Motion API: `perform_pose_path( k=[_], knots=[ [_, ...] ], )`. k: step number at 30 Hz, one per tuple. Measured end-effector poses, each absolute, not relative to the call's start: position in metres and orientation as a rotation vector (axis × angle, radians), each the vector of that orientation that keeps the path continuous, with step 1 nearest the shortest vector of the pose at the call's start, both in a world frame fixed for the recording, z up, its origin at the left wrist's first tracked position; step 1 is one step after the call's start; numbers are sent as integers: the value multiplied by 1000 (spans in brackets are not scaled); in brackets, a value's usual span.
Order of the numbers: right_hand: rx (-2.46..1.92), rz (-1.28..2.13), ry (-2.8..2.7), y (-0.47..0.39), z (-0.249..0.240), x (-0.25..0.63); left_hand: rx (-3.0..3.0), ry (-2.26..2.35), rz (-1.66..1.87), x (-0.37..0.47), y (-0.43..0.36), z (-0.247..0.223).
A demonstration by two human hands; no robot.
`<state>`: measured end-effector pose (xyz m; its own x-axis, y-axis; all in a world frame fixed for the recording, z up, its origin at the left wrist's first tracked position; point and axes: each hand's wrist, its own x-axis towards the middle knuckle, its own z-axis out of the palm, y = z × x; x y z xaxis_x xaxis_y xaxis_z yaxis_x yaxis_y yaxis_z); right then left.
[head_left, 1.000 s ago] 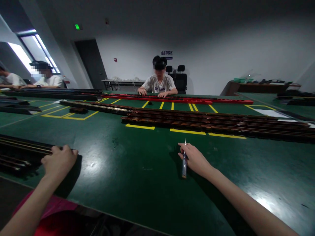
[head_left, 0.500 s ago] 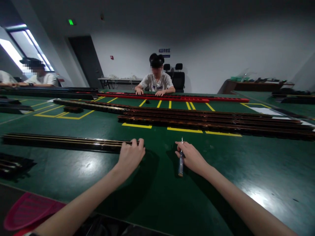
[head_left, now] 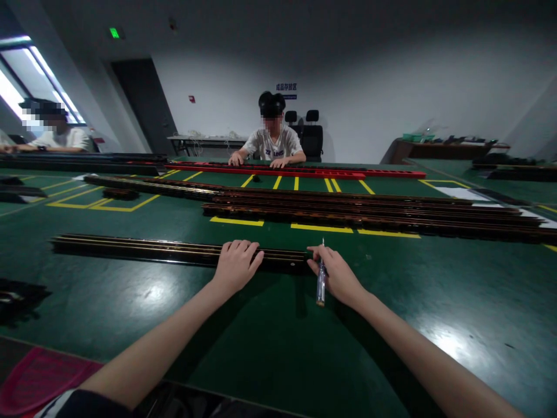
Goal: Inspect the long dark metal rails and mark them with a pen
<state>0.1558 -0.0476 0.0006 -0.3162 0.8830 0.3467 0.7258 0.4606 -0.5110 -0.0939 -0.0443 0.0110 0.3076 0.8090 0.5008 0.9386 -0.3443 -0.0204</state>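
A long black rail with gold-coloured lines along its top lies crosswise on the green table. My left hand is closed over it from above, partway along, with the fingers over its far side. Beside the rail's right end is my right hand, its fingers closed around a screwdriver with a clear handle. The screwdriver's metal tip points away from me. The right index finger is close to the rail's end; whether it touches cannot be made out.
A bundle of long dark brown rails lies beyond my hands. Dark parts sit at the left. A red rail lies before a person across the table. Yellow tape marks the tabletop. A pink chair back stands at lower left.
The black rail has moved right, so its end now extends past my left hand towards my right hand. My right hand keeps the screwdriver in nearly the same place.
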Motion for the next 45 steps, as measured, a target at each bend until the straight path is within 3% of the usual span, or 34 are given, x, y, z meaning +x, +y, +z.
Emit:
perform_pose_path(
  k=[15, 24, 31, 45],
  knots=[
    [-1032, -242, -1939, -47, 2, 149, -2415, -1560, -530, -24, -27, 10],
    [-1217, -236, -1976, -38, -4, 158, -2692, -1502, -1117, -6, -19, 18],
    [-1420, -221, -2037, -27, -2, 165, -2469, -1777, -677, -50, -6, 20],
    [-1735, -524, -1710, -20, -2, 214, -2530, -1530, -520, -56, 16, 15]
  ],
)
